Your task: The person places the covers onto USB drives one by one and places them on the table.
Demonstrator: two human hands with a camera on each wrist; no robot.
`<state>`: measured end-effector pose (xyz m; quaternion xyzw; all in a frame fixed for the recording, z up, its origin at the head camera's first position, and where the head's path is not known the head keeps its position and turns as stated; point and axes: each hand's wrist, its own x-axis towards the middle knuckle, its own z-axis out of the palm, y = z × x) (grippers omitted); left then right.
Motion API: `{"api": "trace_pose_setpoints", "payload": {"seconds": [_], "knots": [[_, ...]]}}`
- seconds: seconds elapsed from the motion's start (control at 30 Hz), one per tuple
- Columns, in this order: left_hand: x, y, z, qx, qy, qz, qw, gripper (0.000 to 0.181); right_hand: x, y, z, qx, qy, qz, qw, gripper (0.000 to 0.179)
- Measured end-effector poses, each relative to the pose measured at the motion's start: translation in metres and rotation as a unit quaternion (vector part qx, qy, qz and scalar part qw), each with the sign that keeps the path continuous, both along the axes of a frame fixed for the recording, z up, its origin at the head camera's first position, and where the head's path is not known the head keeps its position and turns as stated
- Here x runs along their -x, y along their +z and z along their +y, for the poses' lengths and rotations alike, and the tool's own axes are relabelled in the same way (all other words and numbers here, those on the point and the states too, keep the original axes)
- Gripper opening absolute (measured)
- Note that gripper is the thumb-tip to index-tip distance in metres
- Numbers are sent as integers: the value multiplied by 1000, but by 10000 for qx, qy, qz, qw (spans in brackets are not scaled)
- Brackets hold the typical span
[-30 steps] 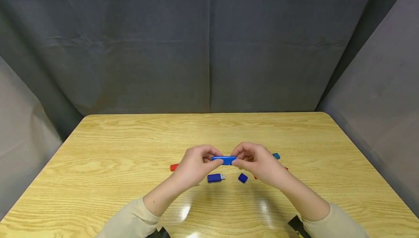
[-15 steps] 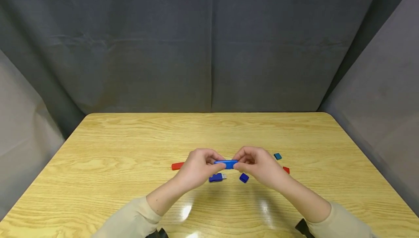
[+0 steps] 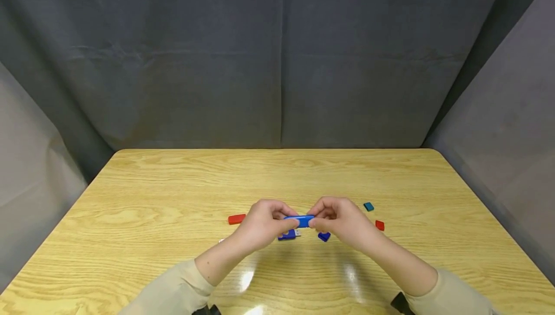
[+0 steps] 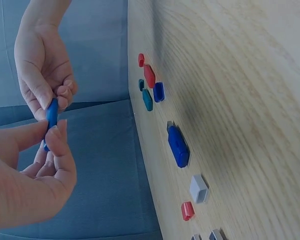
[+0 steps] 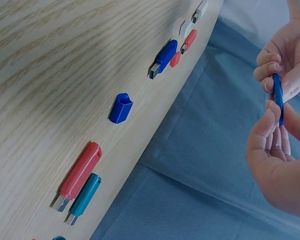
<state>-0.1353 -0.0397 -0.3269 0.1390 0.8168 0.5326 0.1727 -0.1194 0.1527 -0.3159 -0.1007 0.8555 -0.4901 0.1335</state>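
Observation:
Above the table, both hands pinch one slim bright blue stick, which looks like a capped USB flash drive (image 3: 305,221). My left hand (image 3: 264,223) holds its left end between thumb and fingers. At the other end, the right hand (image 3: 342,221) pinches it the same way; fingertips hide both ends. Below the hands lies a dark blue USB flash drive (image 4: 178,146) with its metal plug bare. Its likely cap, a dark blue hollow piece (image 5: 121,108), lies apart to the right.
A red flash drive (image 5: 81,171) and a teal flash drive (image 5: 85,196) lie side by side, plugs bare. Small red (image 3: 379,225) and teal (image 3: 368,206) caps sit farther right. Leftward are another red drive (image 3: 236,219) and a white cap (image 4: 199,188). A curtain (image 3: 277,64) hangs behind.
Both hands, still pinching the blue flash drive, have come slightly lower and a little to the right in the head view. The red and teal caps at right now show fully.

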Motion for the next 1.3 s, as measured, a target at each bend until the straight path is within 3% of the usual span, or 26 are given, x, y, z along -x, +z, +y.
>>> {"api": "trace_pose_setpoints", "payload": {"seconds": [0.73,0.83,0.93,1.13,1.3], "knots": [[-1,-5,0,-21,-26,2,10000,15,1,-5,-3,103,-39,-225,9997,13],[-2,-7,0,52,-96,245,9996,16,3,-5,-1,154,-8,-300,9994,13],[-2,-10,0,234,-296,749,9965,15,4,-6,1,202,46,-355,9992,14],[-4,-13,0,873,-448,1778,9792,16,7,-8,4,402,241,-375,9982,17],[-4,-13,-2,1204,-314,1981,9723,12,6,-8,2,-1,262,62,9996,21]]}}
